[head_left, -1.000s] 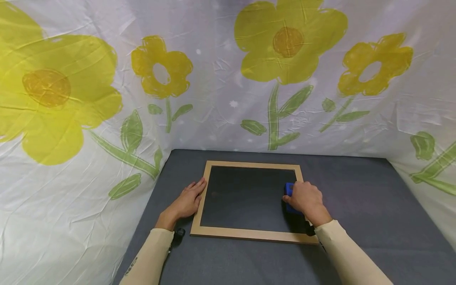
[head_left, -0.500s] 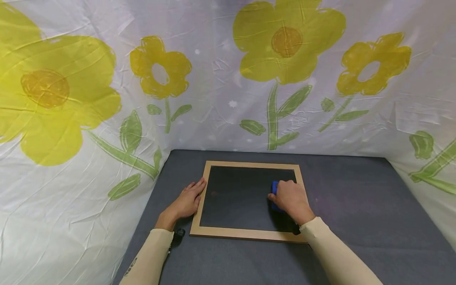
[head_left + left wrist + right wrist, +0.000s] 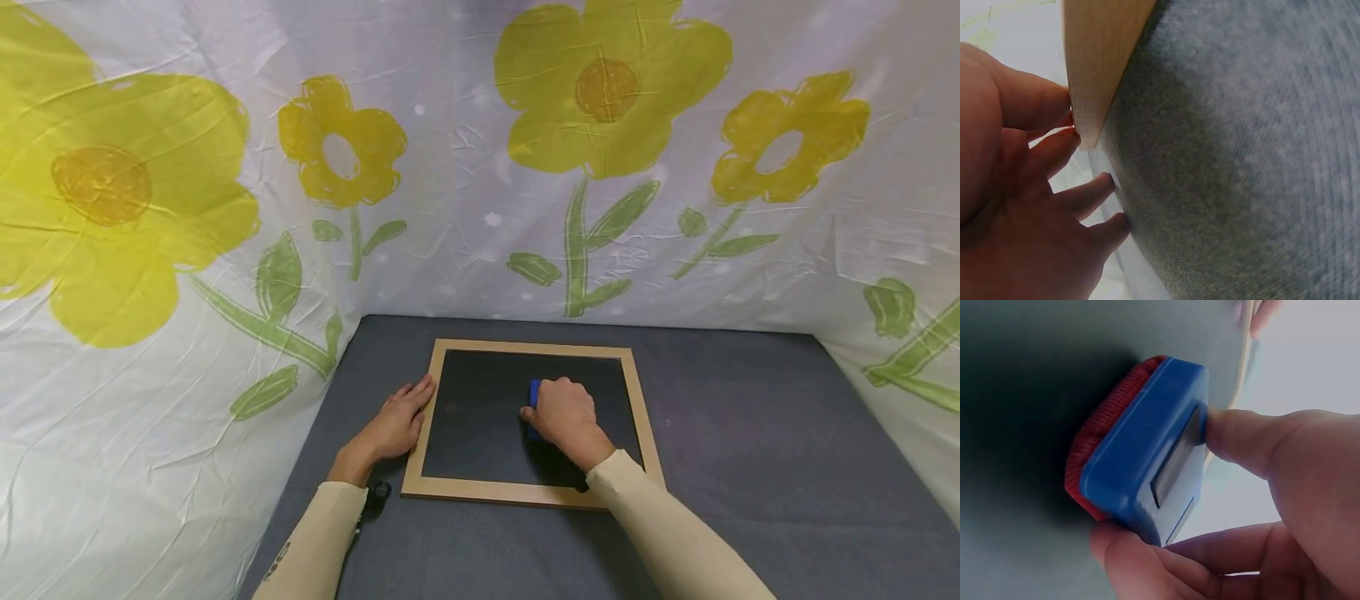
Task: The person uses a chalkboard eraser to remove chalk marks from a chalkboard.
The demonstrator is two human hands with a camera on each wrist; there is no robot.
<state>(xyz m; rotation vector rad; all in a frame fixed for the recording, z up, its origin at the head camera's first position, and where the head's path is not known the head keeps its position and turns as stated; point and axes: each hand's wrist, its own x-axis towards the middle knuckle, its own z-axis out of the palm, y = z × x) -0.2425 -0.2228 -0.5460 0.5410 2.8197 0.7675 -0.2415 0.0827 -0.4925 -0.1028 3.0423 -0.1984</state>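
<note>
A wood-framed blackboard [image 3: 472,437] lies flat on the dark cloth. My right hand [image 3: 567,417] grips a blue board eraser [image 3: 534,393] right of the board's middle. In the right wrist view the eraser [image 3: 1138,444] has a ribbed red pad [image 3: 1088,447] facing the dark surface, with thumb and fingers at opposite ends of its blue body. My left hand [image 3: 392,427] rests with extended fingers at the left side of the frame. The left wrist view has thumb and forefinger at the frame's edge [image 3: 1097,69], other fingertips [image 3: 1119,225] down at the cloth.
Dark grey cloth [image 3: 750,433] covers the table around the board. White sheets printed with yellow flowers [image 3: 450,167] hang behind the table and along both sides. A small black device [image 3: 377,492] sits at the left wrist.
My right hand has slid the eraser leftward across the blackboard, from near the right frame edge to just right of the middle. My left hand and the board have stayed put.
</note>
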